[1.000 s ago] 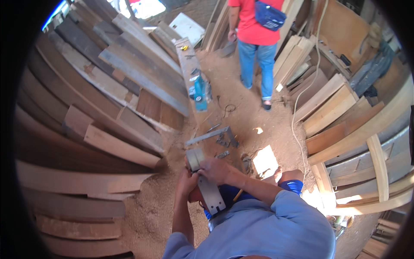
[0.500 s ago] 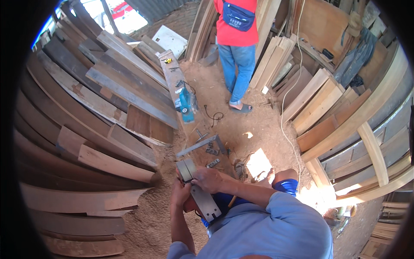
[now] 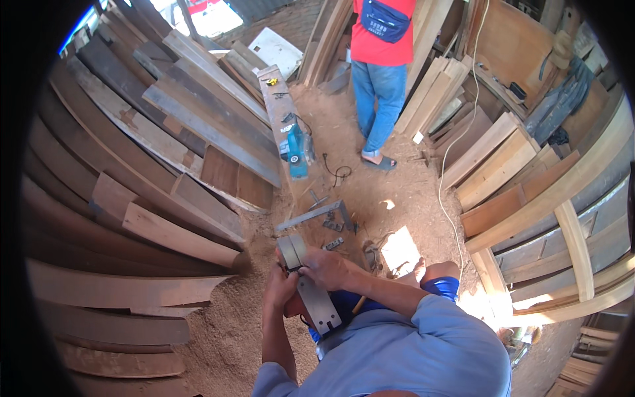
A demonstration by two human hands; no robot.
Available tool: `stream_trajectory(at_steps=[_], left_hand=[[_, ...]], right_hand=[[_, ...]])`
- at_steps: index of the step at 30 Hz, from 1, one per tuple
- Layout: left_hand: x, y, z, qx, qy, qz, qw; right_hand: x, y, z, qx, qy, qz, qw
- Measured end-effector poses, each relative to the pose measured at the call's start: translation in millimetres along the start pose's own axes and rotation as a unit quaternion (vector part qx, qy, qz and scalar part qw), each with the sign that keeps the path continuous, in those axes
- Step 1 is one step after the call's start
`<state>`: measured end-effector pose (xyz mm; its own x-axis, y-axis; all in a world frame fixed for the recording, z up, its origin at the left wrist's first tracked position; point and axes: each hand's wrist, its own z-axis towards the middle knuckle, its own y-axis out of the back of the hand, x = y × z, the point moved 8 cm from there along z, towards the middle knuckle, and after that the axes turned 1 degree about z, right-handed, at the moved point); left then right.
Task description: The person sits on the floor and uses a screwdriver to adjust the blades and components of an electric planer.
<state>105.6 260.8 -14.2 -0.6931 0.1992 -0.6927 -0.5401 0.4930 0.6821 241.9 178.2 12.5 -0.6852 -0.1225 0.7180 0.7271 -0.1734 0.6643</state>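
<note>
One metal-faced tool point(image 3: 316, 300) slants lengthwise, upper-left to lower-right.

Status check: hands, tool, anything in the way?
Left hand and right hand on grey metal tool. Tool flat side up, near end over blue shorts. L-shaped metal bar on ground just ahead, apart from tool.

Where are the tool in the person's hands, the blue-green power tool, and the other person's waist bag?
Held tool point(image 3: 313, 296): head view, on its flat metal plate.
Blue-green power tool point(image 3: 297, 151): head view, on its body.
Waist bag point(image 3: 385, 22): head view, mid-pouch.
</note>
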Motion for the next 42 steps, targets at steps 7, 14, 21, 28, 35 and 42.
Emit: stream_trajectory(at_steps=[7,14,21,28,35,42], left_hand=[[-9.6,7.0,-7.9,0.015,0.041,0.035,0.998],[-15.2,8.8,-9.8,0.013,0.039,0.008,0.999],[-18.8,11.4,-10.3,0.011,0.023,0.007,1.0],[-12.5,12.3,-9.2,0.012,0.028,0.025,0.999],[-3.1,2.2,-4.2,0.022,0.017,-0.028,0.999],[-11.2,5.4,-6.6,0.014,0.031,0.022,0.999]], right_hand=[[12.5,9.7,-0.2,-0.043,0.078,0.017,0.996],[11.6,10.0,2.5,0.001,0.045,0.007,0.999],[14.8,10.1,2.9,0.022,0.052,0.015,0.998],[29.6,19.9,4.3,-0.026,0.098,0.025,0.995],[15.4,10.7,5.4,-0.01,0.059,0.001,0.998],[21.1,18.1,6.9,0.003,0.066,0.002,0.998]])
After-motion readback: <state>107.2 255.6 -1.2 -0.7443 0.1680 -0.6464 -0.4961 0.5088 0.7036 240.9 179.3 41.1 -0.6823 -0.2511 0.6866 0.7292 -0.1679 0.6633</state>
